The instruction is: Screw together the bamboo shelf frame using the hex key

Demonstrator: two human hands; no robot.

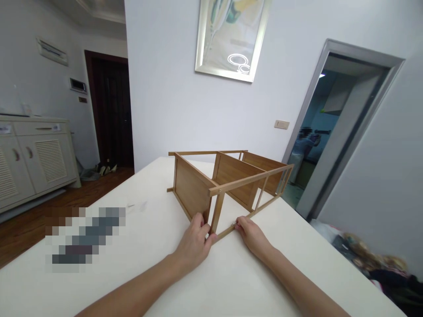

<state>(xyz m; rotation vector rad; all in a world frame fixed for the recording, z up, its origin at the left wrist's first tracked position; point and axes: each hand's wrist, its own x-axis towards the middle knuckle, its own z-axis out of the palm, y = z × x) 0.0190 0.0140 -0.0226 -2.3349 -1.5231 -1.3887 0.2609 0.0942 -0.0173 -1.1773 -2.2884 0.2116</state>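
Bamboo rack (228,178) lies on its side on white table (139,264), left hand (194,240) fingers pinching its near corner post, right hand (253,235) fingertips gripping the low rail; best steady both joints, press evenly.

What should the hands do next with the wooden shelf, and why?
Probably tip the shelf upright. It lies on its side on the table, and the left hand and right hand both grip its near end.

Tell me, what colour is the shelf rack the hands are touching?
Light brown bamboo-like wood; the shelf rack shows in the head view.
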